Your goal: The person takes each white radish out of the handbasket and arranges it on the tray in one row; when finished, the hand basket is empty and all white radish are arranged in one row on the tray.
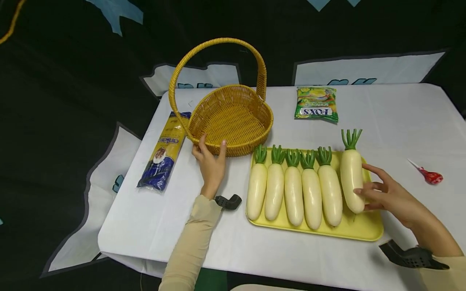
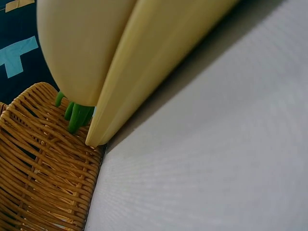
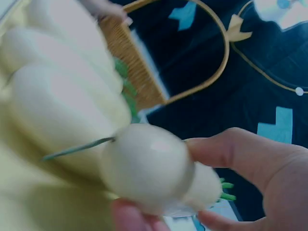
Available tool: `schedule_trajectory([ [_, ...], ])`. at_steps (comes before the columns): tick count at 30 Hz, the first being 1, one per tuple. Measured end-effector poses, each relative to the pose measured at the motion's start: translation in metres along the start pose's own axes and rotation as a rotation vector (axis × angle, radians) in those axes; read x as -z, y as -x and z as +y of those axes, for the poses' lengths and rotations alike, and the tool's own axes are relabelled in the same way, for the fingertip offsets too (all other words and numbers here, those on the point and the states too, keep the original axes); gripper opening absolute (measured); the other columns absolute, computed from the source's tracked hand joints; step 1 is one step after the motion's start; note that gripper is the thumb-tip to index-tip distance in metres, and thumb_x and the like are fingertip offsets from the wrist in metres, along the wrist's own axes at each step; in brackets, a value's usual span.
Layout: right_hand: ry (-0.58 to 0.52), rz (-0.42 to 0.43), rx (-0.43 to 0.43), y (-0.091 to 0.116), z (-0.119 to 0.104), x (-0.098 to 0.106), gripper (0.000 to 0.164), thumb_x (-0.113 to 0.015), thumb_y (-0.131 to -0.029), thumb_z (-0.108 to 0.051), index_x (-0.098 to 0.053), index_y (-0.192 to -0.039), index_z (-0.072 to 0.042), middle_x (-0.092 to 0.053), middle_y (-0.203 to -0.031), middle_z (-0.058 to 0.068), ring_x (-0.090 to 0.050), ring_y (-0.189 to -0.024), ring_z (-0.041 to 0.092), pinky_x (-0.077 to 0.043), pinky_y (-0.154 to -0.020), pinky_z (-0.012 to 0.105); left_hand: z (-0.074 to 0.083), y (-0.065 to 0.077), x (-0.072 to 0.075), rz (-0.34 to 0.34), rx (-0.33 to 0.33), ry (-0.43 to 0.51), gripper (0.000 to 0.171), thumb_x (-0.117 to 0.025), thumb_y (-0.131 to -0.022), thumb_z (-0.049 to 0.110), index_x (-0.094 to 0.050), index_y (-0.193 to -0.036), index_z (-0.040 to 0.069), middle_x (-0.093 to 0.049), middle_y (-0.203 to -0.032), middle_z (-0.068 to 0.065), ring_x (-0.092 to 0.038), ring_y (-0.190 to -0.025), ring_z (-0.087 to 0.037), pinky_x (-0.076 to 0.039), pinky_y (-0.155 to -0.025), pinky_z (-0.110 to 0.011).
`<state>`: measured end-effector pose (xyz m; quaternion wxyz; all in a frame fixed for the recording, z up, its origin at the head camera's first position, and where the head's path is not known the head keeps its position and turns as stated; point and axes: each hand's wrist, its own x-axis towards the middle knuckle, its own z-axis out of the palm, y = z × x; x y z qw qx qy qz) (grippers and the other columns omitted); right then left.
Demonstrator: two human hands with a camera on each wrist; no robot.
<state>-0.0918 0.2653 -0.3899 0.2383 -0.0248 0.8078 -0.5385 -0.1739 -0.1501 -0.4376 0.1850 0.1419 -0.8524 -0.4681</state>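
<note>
In the head view, my right hand (image 1: 386, 192) grips a white radish (image 1: 351, 178) with green stalks, at the right end of a yellow tray (image 1: 375, 226). The right wrist view shows this radish (image 3: 149, 166) end-on between thumb and fingers, clear of the tray's surface. Several more white radishes (image 1: 293, 196) lie side by side on the tray, stalks towards the back. My left hand (image 1: 212, 167) touches the front of a woven basket (image 1: 233, 121), thumb and fingers spread at its rim. No radish is inside the basket. The left wrist view leaves my left hand out of sight.
A blue and yellow ankara packet (image 1: 164, 151) lies left of the basket, against it. Behind the tray lies a green FOX'S candy bag (image 1: 316, 103). A red lollipop (image 1: 431, 176) is to the right. The basket's tall handle (image 1: 225, 40) arches upward.
</note>
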Motion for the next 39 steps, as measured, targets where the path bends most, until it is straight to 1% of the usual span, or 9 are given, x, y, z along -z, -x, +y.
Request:
schedule_trajectory([
  [8,0.163,-0.026,-0.143,0.013,0.004,-0.009,0.078,-0.056,-0.089,-0.028,-0.005,-0.144,-0.005,-0.046,-0.104,0.017,-0.057,-0.077,0.007,-0.053,-0.067,0.029,-0.001,-0.002,-0.002,0.008,-0.023,0.003,0.074,-0.044,-0.082,0.064,-0.023,-0.140,0.023,-0.010,-0.139,-0.023,-0.035,-0.118,-0.042,-0.041,-0.086,-0.056],
  [14,0.319,0.002,-0.128,0.018,-0.001,-0.015,0.080,-0.060,-0.086,-0.033,-0.013,-0.143,-0.003,-0.046,-0.109,0.023,-0.055,-0.078,0.013,-0.051,-0.063,0.027,-0.001,-0.001,-0.004,-0.015,-0.001,-0.006,0.074,-0.043,-0.082,0.066,-0.023,-0.140,0.025,-0.008,-0.141,-0.023,-0.037,-0.116,-0.043,-0.043,-0.081,-0.055],
  [18,0.446,0.036,-0.080,0.018,-0.004,-0.018,0.079,-0.058,-0.087,-0.038,-0.017,-0.142,0.002,-0.050,-0.114,0.029,-0.056,-0.091,0.029,-0.049,-0.067,0.035,0.002,-0.002,0.000,-0.067,0.020,-0.044,0.076,-0.040,-0.081,0.068,-0.018,-0.141,0.026,-0.005,-0.142,-0.023,-0.038,-0.115,-0.043,-0.043,-0.078,-0.053],
  [23,0.522,0.093,0.003,0.016,-0.010,-0.023,0.073,-0.055,-0.088,-0.038,-0.028,-0.137,0.008,-0.048,-0.118,0.032,-0.051,-0.102,0.044,-0.046,-0.074,0.049,0.013,-0.004,0.021,-0.290,0.041,-0.208,0.088,-0.034,-0.081,0.072,0.007,-0.145,0.029,-0.001,-0.146,-0.030,-0.026,-0.126,-0.051,-0.036,-0.092,-0.060],
  [27,0.546,0.179,0.133,0.013,-0.026,-0.029,0.063,-0.058,-0.088,-0.035,-0.037,-0.135,0.002,-0.044,-0.124,0.027,-0.048,-0.105,0.043,-0.044,-0.077,0.053,0.038,0.003,0.055,-0.646,0.035,-0.405,0.095,-0.036,-0.080,0.072,0.022,-0.141,0.027,0.001,-0.150,-0.024,-0.012,-0.134,-0.047,-0.021,-0.105,-0.059],
  [30,0.568,0.284,0.272,0.004,-0.049,-0.035,0.057,-0.060,-0.086,-0.031,-0.041,-0.134,-0.006,-0.042,-0.131,0.022,-0.044,-0.114,0.043,-0.039,-0.084,0.060,0.070,0.008,0.079,-0.902,-0.091,-0.470,0.093,-0.040,-0.082,0.067,0.011,-0.144,0.022,-0.001,-0.152,-0.013,-0.011,-0.139,-0.035,-0.016,-0.110,-0.051],
  [33,0.597,0.400,0.414,-0.009,-0.082,-0.036,0.056,-0.063,-0.085,-0.027,-0.042,-0.134,-0.010,-0.038,-0.138,0.018,-0.037,-0.124,0.041,-0.034,-0.090,0.063,0.113,0.009,0.096,-0.995,-0.282,-0.446,0.084,-0.044,-0.085,0.062,0.000,-0.146,0.025,-0.006,-0.153,-0.003,-0.013,-0.140,-0.025,-0.017,-0.112,-0.045],
  [35,0.601,0.467,0.522,-0.021,-0.106,-0.034,0.056,-0.064,-0.084,-0.022,-0.042,-0.135,-0.011,-0.036,-0.141,0.016,-0.035,-0.128,0.038,-0.031,-0.095,0.062,0.144,0.006,0.103,-0.951,-0.414,-0.407,0.079,-0.046,-0.086,0.058,-0.003,-0.145,0.030,-0.009,-0.153,0.003,-0.015,-0.140,-0.021,-0.019,-0.112,-0.044],
  [39,0.638,0.583,0.670,-0.050,-0.157,-0.023,0.059,-0.064,-0.084,-0.018,-0.039,-0.137,-0.010,-0.030,-0.146,0.013,-0.026,-0.135,0.030,-0.025,-0.106,0.054,0.207,-0.010,0.101,-0.716,-0.677,-0.335,0.074,-0.051,-0.087,0.049,-0.010,-0.145,0.030,-0.015,-0.152,0.006,-0.015,-0.140,-0.015,-0.016,-0.113,-0.037],
])
